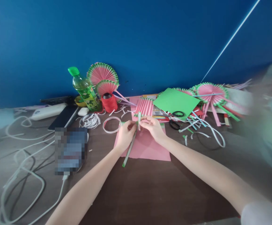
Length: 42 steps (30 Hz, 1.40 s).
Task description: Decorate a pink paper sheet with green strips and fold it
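Note:
Above a pink paper sheet (152, 147) with a green band at its far edge, both of my hands are close together. A narrow green strip with a pale face (129, 150) hangs from my left hand (126, 134), whose thumb and fingers pinch its upper end. My right hand (152, 127) pinches a short whitish strip (139, 120) that stands upright between the hands. Whether the two strips are joined, I cannot tell. Just beyond my fingers lies a pleated pink paper piece (144, 106) with green edges.
Left are a tape roll (112, 125), red thread spool (109, 103), drink bottle (85, 90), phone (71, 150) and white cables (36, 172). Right are black-handled scissors (174, 124), green paper (176, 101), paper scraps (200, 134) and a round pleated fan (210, 93). A blue wall stands behind.

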### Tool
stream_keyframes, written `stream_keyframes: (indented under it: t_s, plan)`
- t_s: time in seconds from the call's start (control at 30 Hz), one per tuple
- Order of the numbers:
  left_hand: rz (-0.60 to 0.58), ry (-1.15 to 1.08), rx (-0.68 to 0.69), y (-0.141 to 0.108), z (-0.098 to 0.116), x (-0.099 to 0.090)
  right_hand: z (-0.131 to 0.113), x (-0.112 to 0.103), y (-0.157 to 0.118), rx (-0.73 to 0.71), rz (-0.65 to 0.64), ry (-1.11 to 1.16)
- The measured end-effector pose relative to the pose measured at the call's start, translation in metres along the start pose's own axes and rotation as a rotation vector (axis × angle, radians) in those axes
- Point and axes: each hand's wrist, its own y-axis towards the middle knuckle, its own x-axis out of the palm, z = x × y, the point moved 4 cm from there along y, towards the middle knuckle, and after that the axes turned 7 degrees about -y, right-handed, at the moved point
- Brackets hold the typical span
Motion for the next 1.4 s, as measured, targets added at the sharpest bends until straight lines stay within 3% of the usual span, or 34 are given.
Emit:
stream_keyframes:
  t_s: [0.27, 1.4]
  plan:
    - [0.011, -0.034, -0.032, -0.0013, 0.0033, -0.0003, 0.0036, -0.0027, 0.0011, 0.016, 0.093, 0.007]
    - [-0.003, -0.107, -0.062, -0.0009, 0.0040, -0.0005, 0.0058, -0.0041, 0.0023, 0.003, 0.140, 0.054]
